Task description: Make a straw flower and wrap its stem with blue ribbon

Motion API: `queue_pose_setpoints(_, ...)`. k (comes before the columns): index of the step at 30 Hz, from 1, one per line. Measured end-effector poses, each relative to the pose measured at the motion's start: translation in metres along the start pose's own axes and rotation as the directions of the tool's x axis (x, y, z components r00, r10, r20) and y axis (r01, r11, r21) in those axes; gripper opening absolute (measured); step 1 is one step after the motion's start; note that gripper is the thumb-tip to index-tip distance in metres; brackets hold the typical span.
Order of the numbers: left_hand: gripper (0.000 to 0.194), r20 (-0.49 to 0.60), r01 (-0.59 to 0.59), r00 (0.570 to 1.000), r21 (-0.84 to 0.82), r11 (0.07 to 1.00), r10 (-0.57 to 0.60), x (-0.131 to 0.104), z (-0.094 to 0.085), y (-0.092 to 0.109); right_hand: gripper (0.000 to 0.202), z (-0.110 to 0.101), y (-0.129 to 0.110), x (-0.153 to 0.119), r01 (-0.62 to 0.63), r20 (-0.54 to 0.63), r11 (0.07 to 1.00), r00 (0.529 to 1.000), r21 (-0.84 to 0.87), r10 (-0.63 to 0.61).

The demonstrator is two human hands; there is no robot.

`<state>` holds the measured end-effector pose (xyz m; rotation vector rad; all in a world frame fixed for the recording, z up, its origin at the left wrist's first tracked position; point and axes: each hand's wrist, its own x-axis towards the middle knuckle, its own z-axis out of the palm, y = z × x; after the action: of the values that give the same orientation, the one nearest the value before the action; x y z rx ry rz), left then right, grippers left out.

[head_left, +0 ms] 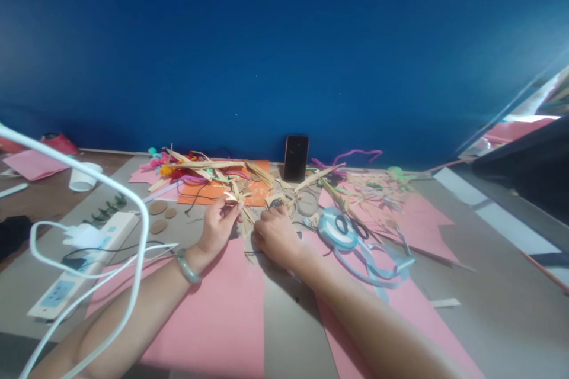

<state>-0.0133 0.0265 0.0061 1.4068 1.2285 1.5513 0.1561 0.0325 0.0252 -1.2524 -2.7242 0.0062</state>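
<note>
In the head view, the left hand (217, 224) is pinching a pale dried husk piece (236, 194) between thumb and fingertips, the other fingers curling loosely, over the middle of the table (498, 302) toward its far edge. The right hand (276, 235) is curling nearly closed just beside it, knuckles up, near a small dark item (276, 204); whether its fingers are gripping anything is hidden. A bracelet (189, 266) is circling the left wrist. At the far edge, a phone (296, 159) is standing upright near the blue wall (284, 53). Left of it, husk strips (213, 164) and colored fuzzy stems (194, 179) are lying over an orange sheet (200, 194), with cardboard discs (157, 207) resting nearer the left hand. Right of the phone, husk scraps (368, 195) are scattering across pink paper (427, 219), and a roll of blue ribbon (333, 230) is lying beside the black-handled scissors (359, 230), its loose end looping toward the right edge. Toward the near left corner, a power strip (84, 269) is holding a white plug (84, 237), and a white cable (143, 231) is arching across the view. A white cup (84, 177) is lying on its side near the far left corner.
</note>
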Motion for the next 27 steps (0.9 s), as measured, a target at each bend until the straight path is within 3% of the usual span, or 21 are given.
queue_pose_setpoints(10,0.018,0.009,-0.027,1.0,-0.012,1.0,0.027,0.0,-0.001,0.0,0.016,0.003,-0.005,0.001,-0.011,-0.023,0.999,1.0,-0.051,0.01)
queue_pose_setpoints(16,0.02,0.023,-0.029,0.999,-0.013,0.999,0.03,0.0,0.0,-0.001,0.023,0.004,-0.009,0.005,-0.045,0.03,0.997,0.998,-0.07,0.047)
queue_pose_setpoints(21,0.022,0.036,-0.006,0.999,-0.047,0.999,0.007,-0.001,0.001,-0.002,0.016,0.005,-0.007,0.003,-0.012,0.011,0.998,1.0,-0.069,0.013)
queue_pose_setpoints(24,0.021,0.049,-0.014,0.999,-0.024,1.0,0.015,-0.002,0.0,-0.002,0.01,-0.003,0.001,0.002,-0.062,-0.068,0.995,0.995,0.073,0.067)
queue_pose_setpoints(27,0.021,0.067,-0.04,0.997,0.009,0.999,0.04,-0.004,0.0,-0.002,0.008,-0.016,0.015,0.003,-0.129,-0.081,0.915,0.982,0.382,0.172)
